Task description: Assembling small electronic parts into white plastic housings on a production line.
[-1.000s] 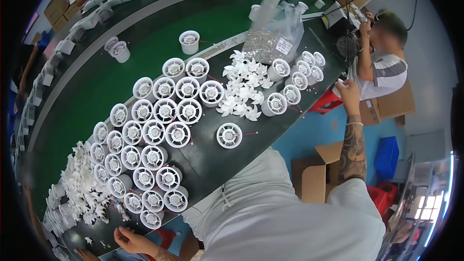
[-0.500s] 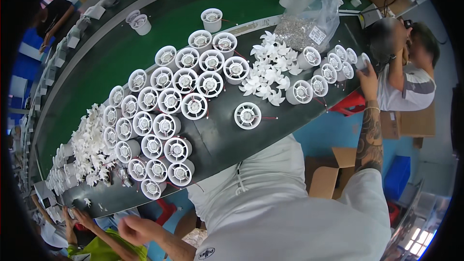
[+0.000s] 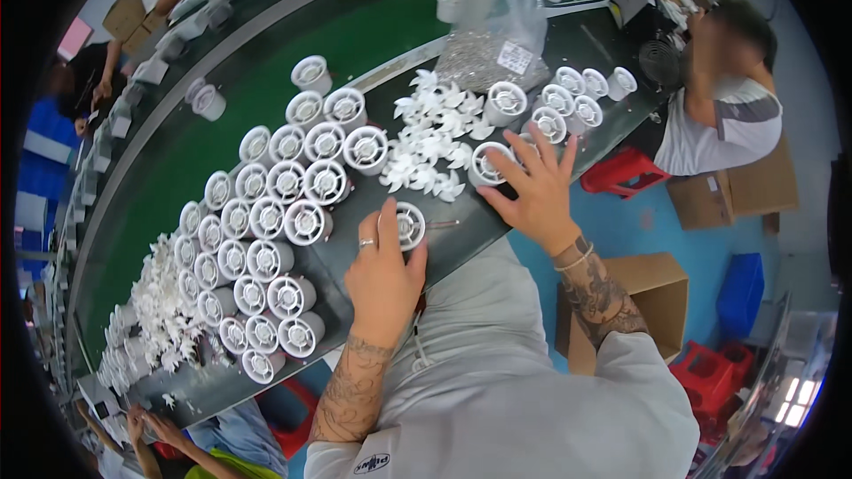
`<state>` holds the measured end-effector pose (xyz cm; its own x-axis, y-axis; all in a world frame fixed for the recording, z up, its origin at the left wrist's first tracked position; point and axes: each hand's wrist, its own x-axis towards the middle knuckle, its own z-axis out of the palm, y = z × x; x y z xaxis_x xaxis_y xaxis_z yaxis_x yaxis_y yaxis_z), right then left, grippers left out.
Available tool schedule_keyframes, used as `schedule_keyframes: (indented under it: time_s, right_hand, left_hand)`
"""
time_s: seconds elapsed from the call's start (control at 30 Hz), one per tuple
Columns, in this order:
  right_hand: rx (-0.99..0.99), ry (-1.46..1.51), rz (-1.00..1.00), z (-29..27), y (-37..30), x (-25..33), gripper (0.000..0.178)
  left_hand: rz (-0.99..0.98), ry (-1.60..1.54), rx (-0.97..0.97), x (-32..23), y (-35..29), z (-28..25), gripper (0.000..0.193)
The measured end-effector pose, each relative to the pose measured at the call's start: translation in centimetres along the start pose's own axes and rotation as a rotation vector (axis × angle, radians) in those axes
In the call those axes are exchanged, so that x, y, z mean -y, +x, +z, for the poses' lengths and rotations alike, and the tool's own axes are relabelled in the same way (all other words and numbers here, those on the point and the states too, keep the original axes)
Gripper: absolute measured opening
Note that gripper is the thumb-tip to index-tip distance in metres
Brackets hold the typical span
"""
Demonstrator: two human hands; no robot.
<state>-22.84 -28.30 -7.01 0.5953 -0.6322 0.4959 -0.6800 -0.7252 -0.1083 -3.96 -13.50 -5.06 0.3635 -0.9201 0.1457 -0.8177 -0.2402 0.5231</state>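
"Head view, largest first: what is shown?"

"A dark worktable (image 3: 333, 268) is seen, with grouped housings (image 3: 286, 182), white, round and spoked, stood close together on its left part. Farther back, a clear bag (image 3: 524, 28) of small grey parts is propped near a heap of white bladed pieces (image 3: 430, 137)."

"And the hands?"

"The right hand (image 3: 540, 188) is held wide, its fingers spread over and beside a second housing (image 3: 482, 170); whether that housing is pressed or merely hovered over cannot be told. The left hand (image 3: 383, 282) is brought to a lone housing (image 3: 410, 227), with forefinger and thumb set narrowly about its left and near edges. Whether it is firmly gripped cannot be told."

"Where is the lone housing placed?"

"On the worktable near its front edge, between the grouped housings and the second housing, spoked face up."

"How is it likely to be handled?"

"As light and stiff, by its look: probably moulded plastic, a little slippery on the smooth wall. It is best taken by the outer wall, from opposite sides. The thin spokes may be fragile and are better left unpressed. Smallest of all, the thin wire lead (image 3: 444, 224) laid out to its right should not be pulled."
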Motion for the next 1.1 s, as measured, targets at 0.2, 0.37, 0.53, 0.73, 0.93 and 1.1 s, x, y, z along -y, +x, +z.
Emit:
schedule_keyframes:
  time_s: [0.2, 0.37, 0.53, 0.73, 0.93, 1.1]
  right_hand:
    - [-0.071, 0.020, 0.020, -0.4, -0.5, -3.4, 0.047]
    - [-0.086, -0.003, 0.054, -0.5, -0.6, -7.5, 0.047]
    - [-0.075, -0.019, 0.078, -0.3, 0.3, -12.2, 0.049]
    - [-0.029, -0.126, 0.060, 0.8, 2.8, -14.5, 0.048]
    - [-0.204, -0.185, -0.083, -2.7, 1.2, -19.9, 0.037]
    - [-0.203, 0.481, 0.206, -4.5, 9.0, -11.0, 0.026]
  left_hand:
    - [-0.016, -0.118, 0.046, -3.3, -0.2, 0.9, 0.058]
    - [0.132, -0.251, 0.167, -6.7, 1.4, 4.7, 0.057]
    - [0.237, -0.382, 0.133, -9.4, 5.1, 8.8, 0.057]
    - [0.122, -0.679, 0.043, -11.1, 8.1, 12.0, 0.052]
    - [0.330, -0.778, -0.007, -9.5, 4.2, 10.5, 0.058]
    - [0.325, -0.808, 0.006, -4.0, -5.8, 0.8, 0.038]
